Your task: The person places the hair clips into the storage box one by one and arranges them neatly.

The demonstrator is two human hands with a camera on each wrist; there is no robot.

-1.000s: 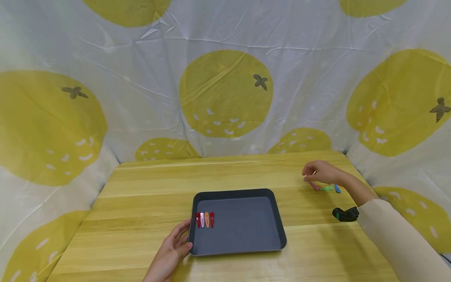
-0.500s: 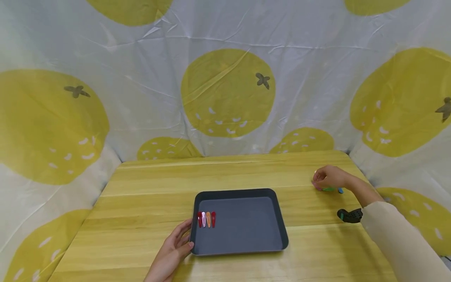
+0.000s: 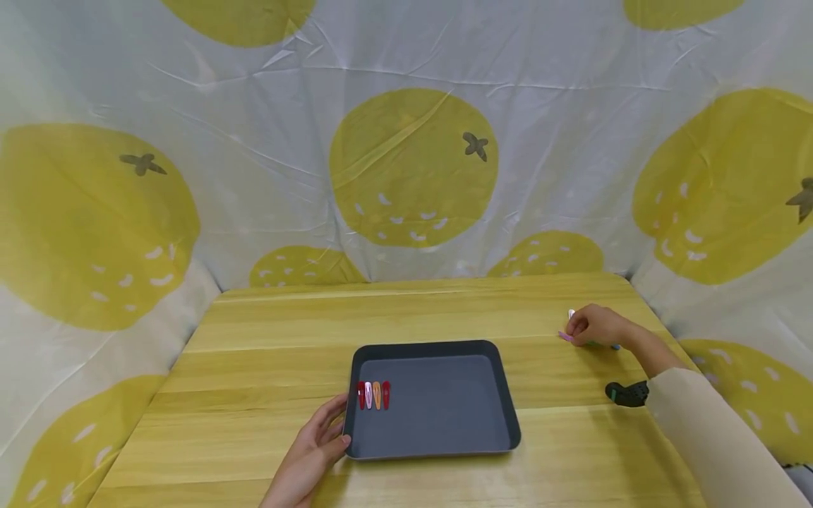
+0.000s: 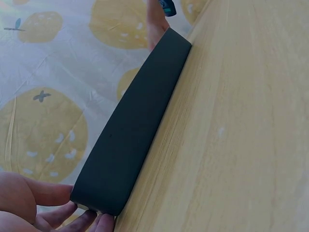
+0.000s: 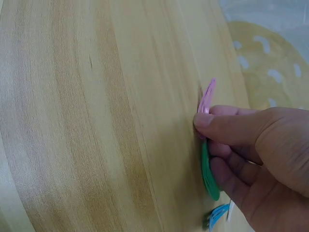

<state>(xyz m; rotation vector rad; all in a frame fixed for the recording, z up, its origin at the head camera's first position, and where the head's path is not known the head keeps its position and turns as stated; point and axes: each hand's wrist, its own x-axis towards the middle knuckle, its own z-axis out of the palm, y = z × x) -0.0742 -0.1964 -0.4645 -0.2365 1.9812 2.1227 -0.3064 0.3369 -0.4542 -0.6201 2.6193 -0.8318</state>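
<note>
My left hand (image 3: 308, 455) grips the near left corner of a dark grey baking tray (image 3: 444, 402), thumb on the rim. In the left wrist view the tray's outer wall (image 4: 130, 125) runs away from the fingers. Inside the tray, along its left side, hair clips lie in a row: a red one (image 3: 361, 395), a pale pink one (image 3: 368, 395), an orange one (image 3: 377, 395) and another red one (image 3: 386, 395). At the table's far right, my right hand (image 5: 265, 154) pinches a pink hair clip (image 5: 208, 96) between thumb and fingers. Green hair clips (image 5: 207, 174) lie partly behind those fingers.
Blue hair clips (image 5: 218, 212) lie past the green ones, and a white clip (image 3: 571, 312) lies behind the right hand. A black object with a green mark (image 3: 625, 394) shows by the right sleeve. A lemon-patterned cloth (image 3: 254, 176) hangs behind the wooden table (image 3: 267, 339).
My right hand has moved slightly right and down onto the clips, and its fingers have closed on the pink hair clip. The left hand stays on the tray.
</note>
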